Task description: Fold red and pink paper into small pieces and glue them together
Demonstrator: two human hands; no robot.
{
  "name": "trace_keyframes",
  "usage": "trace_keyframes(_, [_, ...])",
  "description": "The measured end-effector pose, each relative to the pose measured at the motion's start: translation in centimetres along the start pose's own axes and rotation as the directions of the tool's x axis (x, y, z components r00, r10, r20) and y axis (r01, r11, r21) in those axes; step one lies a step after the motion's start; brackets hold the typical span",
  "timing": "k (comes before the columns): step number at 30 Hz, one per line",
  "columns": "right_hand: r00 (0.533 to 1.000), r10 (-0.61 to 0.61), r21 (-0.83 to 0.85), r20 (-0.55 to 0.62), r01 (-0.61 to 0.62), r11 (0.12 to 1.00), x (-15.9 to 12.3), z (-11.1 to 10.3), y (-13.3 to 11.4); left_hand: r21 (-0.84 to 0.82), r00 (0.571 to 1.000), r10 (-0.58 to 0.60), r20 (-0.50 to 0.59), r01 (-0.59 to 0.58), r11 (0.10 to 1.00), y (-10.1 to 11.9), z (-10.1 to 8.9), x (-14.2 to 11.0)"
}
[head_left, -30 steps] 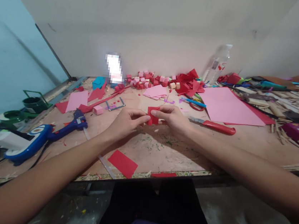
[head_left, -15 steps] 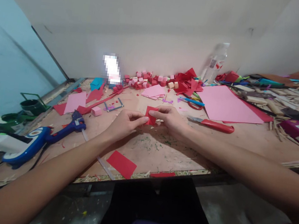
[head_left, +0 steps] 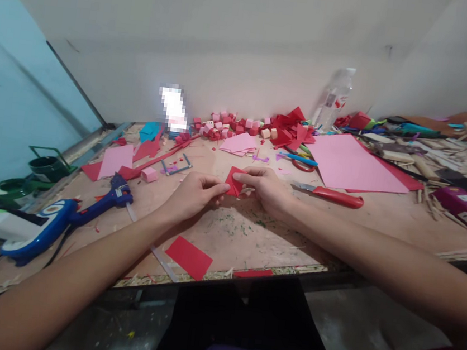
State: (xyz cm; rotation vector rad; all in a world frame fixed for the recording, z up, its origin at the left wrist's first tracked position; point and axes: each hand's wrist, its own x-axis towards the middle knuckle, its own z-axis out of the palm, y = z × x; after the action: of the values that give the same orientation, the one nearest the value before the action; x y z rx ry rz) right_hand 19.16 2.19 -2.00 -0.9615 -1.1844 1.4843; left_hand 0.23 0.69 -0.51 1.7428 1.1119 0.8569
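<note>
Between my fingertips, just above the middle of the table, is a small square of red paper (head_left: 233, 184). My left hand (head_left: 201, 192) pinches its left edge between thumb and fingers. From the other side my right hand (head_left: 266, 188) grips it, the thumb lying across its face and the fingers curled behind, partly hidden. Nearer to me, a red paper rectangle (head_left: 188, 257) lies flat on the wood. To the right of my right hand rests a knife (head_left: 336, 197) with a red handle.
A blue hot glue gun (head_left: 115, 195) lies at the left beside a blue-and-white power strip (head_left: 38, 237). Small pink and red paper cubes (head_left: 222, 127) line the wall. Pink sheets (head_left: 357, 164), a clear bottle (head_left: 335, 99) and wood scraps (head_left: 464, 150) occupy the right side.
The red paper square has turned slightly between my fingers and now sits tilted, a corner pointing down. Both hands keep their grip. The view has shifted a little.
</note>
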Motion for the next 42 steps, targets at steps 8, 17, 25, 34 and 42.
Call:
trace_keyframes(8, [1.0, 0.02, 0.148, -0.013, -0.018, 0.989, 0.17, -0.59, -0.57, -0.096, 0.997, 0.01, -0.079, -0.017, 0.995, -0.09, -0.67, -0.08])
trace_keyframes(17, [0.999, 0.029, 0.219, 0.039, -0.037, 0.975, 0.21, -0.57, -0.36, -0.045, 0.986, 0.059, -0.155, -0.067, 0.997, -0.36, -0.71, 0.24])
trace_keyframes(25, [0.997, 0.064, 0.216, 0.044, -0.072, 0.974, 0.0, -0.36, -0.36, 0.02, 0.976, 0.097, -0.196, -0.095, 0.995, 0.15, -0.82, 0.17])
trace_keyframes(34, [0.991, 0.099, 0.149, 0.089, -0.111, 0.983, -0.24, -0.39, -0.28, 0.034, 0.959, 0.114, -0.26, -0.109, 0.993, 0.25, -0.59, -0.1])
trace_keyframes(42, [0.985, 0.151, 0.058, 0.088, -0.156, 0.986, -0.17, -0.38, -0.01, 0.099, 0.947, 0.108, -0.301, -0.081, 0.992, 0.59, -0.74, -0.08])
